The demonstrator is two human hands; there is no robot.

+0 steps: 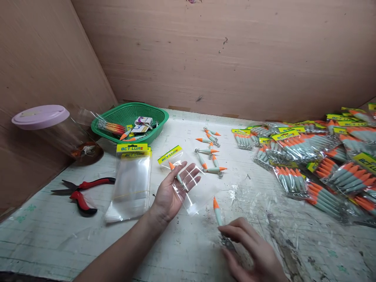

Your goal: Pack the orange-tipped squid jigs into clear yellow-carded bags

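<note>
My left hand (169, 197) is palm up, its thumb pinning a clear plastic bag (192, 205) with a yellow "BCT LURE" header. An orange-tipped, pale green fishing lure (178, 177) lies under the thumb and appears to be inside the bag. Lower right, my right hand (249, 248) pinches a second fishing lure (217, 211) near its hook end, orange tip pointing away from me. That hook end is blurred and partly covered by the fingers. Beyond my left hand, several loose lures (216, 170) lie scattered on the table.
Left of my hands lies a stack of unfilled bags (132, 188), with red-handled pliers (79, 186) beside it. Behind are a green basket (160, 117) and a clear jar with a pink lid (41, 116). Packed lures (290, 147) are piled at right. Wooden walls (205, 58) enclose the table.
</note>
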